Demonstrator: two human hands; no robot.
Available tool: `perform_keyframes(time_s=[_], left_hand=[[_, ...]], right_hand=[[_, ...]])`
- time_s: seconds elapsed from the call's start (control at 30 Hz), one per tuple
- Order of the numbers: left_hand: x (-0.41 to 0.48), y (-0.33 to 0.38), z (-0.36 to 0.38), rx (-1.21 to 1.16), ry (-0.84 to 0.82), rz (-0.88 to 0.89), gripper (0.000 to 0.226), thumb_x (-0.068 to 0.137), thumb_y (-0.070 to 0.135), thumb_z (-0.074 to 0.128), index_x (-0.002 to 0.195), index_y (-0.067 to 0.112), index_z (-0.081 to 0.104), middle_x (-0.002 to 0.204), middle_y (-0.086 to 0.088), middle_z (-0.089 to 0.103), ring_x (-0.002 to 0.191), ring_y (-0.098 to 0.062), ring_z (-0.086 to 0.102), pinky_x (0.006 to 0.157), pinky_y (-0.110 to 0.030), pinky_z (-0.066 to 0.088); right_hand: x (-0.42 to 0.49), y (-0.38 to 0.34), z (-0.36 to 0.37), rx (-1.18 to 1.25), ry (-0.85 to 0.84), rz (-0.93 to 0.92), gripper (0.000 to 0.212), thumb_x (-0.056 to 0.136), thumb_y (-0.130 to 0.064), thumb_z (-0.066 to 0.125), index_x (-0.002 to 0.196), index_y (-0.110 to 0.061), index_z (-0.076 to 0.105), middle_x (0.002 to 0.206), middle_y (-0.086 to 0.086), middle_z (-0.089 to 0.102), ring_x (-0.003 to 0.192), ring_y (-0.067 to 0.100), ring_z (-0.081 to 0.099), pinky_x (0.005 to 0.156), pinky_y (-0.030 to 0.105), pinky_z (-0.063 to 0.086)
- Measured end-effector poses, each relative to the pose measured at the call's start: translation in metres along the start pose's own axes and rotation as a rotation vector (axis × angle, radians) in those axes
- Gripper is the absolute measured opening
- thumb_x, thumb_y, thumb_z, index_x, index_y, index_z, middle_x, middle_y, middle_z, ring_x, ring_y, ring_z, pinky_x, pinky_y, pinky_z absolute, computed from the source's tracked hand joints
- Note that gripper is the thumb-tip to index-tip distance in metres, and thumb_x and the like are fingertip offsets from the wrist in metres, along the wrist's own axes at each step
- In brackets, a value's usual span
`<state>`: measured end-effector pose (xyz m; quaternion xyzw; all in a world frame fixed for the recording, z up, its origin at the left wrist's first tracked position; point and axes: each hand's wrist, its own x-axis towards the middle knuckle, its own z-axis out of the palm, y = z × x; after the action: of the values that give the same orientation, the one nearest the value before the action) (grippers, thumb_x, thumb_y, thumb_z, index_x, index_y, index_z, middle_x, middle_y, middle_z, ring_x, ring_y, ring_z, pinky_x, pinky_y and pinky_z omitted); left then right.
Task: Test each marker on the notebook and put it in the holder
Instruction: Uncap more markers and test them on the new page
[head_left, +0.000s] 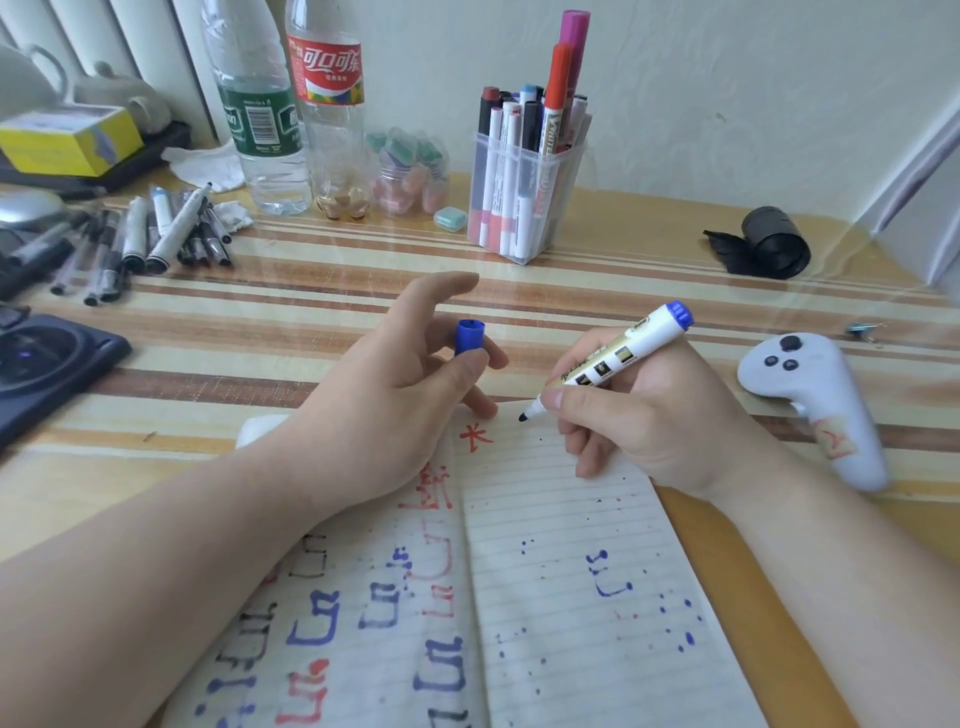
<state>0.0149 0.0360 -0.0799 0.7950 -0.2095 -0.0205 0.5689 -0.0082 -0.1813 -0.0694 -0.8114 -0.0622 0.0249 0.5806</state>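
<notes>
A striped wooden table (649, 275) set against a pale wall (727, 78) was pictured. A blue marker (615, 358) was held uncapped in the curled fingers of the right hand (654, 421), its tip poised at the top edge of the open notebook (571, 582); contact with the page could not be confirmed. Its blue cap (470, 338) was pinched between thumb and finger of the left hand (389, 400). The clear holder (524, 208), crowded with markers, was seen beyond the hands, with 2 plastic bottles (260, 130) and loose pens (140, 239) to its left and a white controller (810, 400) beside the right hand.
</notes>
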Motion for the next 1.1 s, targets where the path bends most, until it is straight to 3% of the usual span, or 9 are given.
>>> perform_keyframes(time_s=[0.67,1.0,1.1], left_hand=[[0.0002,0.001,0.0009,0.027,-0.007,0.003,0.038,0.1,0.02,0.057,0.135,0.031,0.048,0.1,0.013,0.073,0.081,-0.012,0.076,0.092,-0.043,0.056],[-0.0005,0.0031,0.0012,0.028,-0.008,-0.01,0.038,0.099,0.021,0.058,0.134,0.032,0.048,0.099,0.012,0.073,0.082,-0.011,0.076,0.091,-0.043,0.056],[-0.0008,0.0036,0.0016,0.02,-0.007,-0.013,0.037,0.099,0.02,0.059,0.133,0.032,0.049,0.099,0.011,0.073,0.081,-0.011,0.076,0.091,-0.043,0.057]], right_hand=[[0.0007,-0.0014,0.0012,-0.142,0.002,0.004,0.012,0.089,-0.012,0.074,0.08,-0.007,0.069,0.062,0.009,0.066,0.05,0.032,0.063,0.048,0.037,0.052],[-0.0015,-0.0058,-0.0002,-0.112,-0.051,0.032,0.014,0.085,-0.009,0.076,0.074,-0.004,0.068,0.059,0.008,0.063,0.049,0.018,0.059,0.044,0.029,0.046],[-0.0025,-0.0075,0.0011,-0.106,-0.055,0.03,0.016,0.079,-0.016,0.076,0.074,-0.004,0.068,0.058,0.007,0.063,0.049,0.019,0.058,0.043,0.03,0.046]])
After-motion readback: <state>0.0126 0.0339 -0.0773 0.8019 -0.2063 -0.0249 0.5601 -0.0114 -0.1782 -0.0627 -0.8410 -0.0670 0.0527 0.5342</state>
